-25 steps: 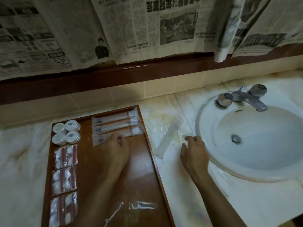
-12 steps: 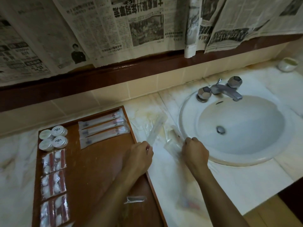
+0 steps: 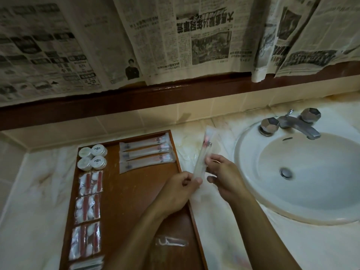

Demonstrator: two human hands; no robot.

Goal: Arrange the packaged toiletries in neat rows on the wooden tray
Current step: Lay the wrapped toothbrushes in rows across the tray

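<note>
A bathroom vanity: a white basin (image 3: 311, 172) with a two-handled metal tap (image 3: 292, 123) set in a marble counter (image 3: 224, 221), tiled splashback (image 3: 155, 115) behind, newspaper sheets (image 3: 175, 36) hung above.

i'm working in dim, warm light; glare is glinting off the tray (image 3: 136, 191), the frame's edges are bowing, corners darkening.

Both forearms reach forward, left hand (image 3: 182, 187) and right hand (image 3: 224, 177) close together, fingers curled.

four toothbrush packets (image 3: 202, 152), four round tins (image 3: 92, 157)
</note>
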